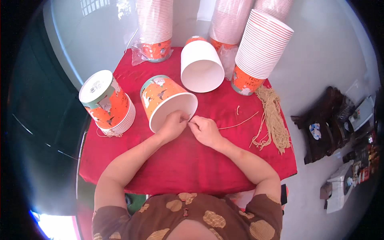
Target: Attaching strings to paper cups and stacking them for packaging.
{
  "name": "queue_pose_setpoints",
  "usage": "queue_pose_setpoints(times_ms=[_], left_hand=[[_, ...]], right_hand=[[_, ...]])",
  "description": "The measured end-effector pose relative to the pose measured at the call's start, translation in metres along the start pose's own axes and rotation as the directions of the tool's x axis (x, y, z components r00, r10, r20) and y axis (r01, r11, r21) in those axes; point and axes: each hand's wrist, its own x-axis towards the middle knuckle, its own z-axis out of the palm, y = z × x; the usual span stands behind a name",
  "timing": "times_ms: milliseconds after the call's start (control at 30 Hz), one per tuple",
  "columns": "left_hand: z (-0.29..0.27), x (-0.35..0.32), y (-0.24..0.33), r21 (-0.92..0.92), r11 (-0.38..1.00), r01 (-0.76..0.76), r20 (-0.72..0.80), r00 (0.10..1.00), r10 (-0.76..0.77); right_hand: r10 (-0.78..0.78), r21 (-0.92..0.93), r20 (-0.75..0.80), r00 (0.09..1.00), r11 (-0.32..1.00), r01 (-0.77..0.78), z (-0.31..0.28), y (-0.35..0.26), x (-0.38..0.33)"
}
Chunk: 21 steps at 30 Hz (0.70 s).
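An orange paper bucket with a green base band and a white inside lies tipped on the red cloth, its mouth toward me. At its near rim my left hand is closed, the fingers partly inside the mouth. My right hand pinches at the same spot, its fingertips meeting the left ones. From behind the right hand a thin tan string trails rightward over the cloth. What exactly the left fingertips grip is too small to make out.
Stacked upside-down buckets stand at left. A white bucket lies behind, beside a tall bucket stack. Plastic-wrapped stacks stand at the back. A bundle of tan strings hangs along the red table's right side.
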Motion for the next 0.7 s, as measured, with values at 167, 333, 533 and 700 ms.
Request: queue_pose_setpoints(times_ms=[167,333,533,700], left_hand=[[0.001,-0.006,0.002,-0.011,1.000,-0.029,-0.029,0.999,0.029],[0.004,-0.011,0.011,-0.006,1.000,-0.023,-0.037,0.999,0.022],[0.008,-0.011,0.012,0.001,0.998,-0.060,-0.093,0.994,0.060],[0.007,-0.009,0.012,0.013,0.990,-0.143,-0.128,0.981,0.144]], right_hand=[[0.130,0.180,-0.034,0.991,0.976,-0.122,0.006,0.000,0.000],[0.045,0.181,-0.118,0.992,0.983,-0.023,0.008,0.001,-0.003],[-0.002,0.153,-0.113,0.994,0.988,0.019,0.005,-0.001,-0.004],[-0.039,0.135,-0.123,0.992,0.989,0.055,0.001,-0.007,-0.004]])
